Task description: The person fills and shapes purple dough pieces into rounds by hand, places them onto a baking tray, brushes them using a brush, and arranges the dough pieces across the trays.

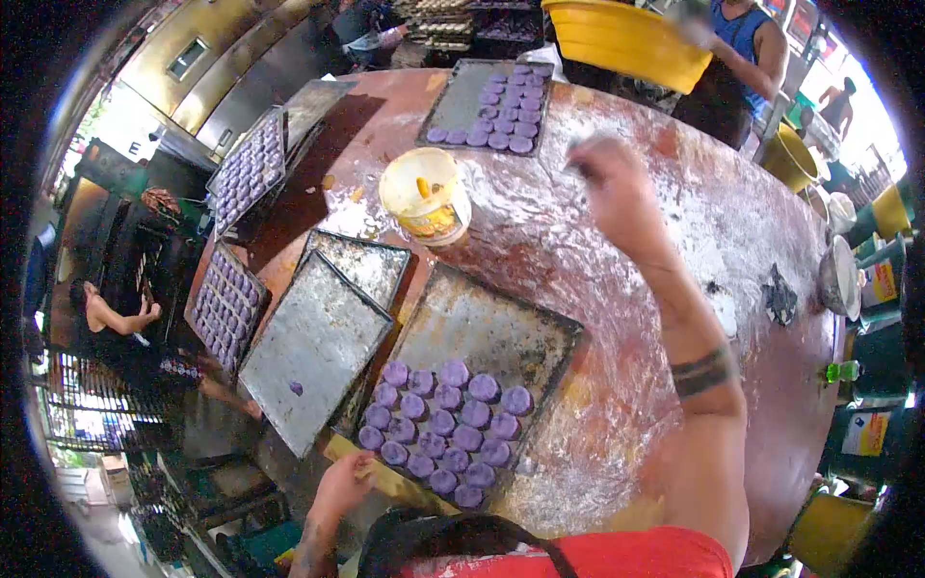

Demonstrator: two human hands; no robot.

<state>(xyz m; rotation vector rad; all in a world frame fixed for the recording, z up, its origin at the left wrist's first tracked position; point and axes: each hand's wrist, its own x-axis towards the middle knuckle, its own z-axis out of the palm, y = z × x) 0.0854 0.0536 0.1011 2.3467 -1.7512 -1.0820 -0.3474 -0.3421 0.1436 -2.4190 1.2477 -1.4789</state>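
My left hand point(345, 485) is at the near left corner of a metal tray point(482, 323), its fingers closed over a yellowish strip point(395, 482) along the tray's near edge. Several rows of flat round purple dough pieces point(441, 422) cover the near half of this tray; its far half is bare metal. My right hand point(617, 193) is raised over the floury table, right of a white-and-yellow bucket point(424, 197). Its fingers are curled and smeared by motion; what they hold, if anything, I cannot make out.
Left of my tray lies a metal tray point(318, 347) with one purple scrap. More trays of purple pieces stand at the far side point(462, 91) and left edge point(226, 308). Across the table point(617, 385), a person holds a yellow basin point(626, 43). Another person point(120, 313) is at left.
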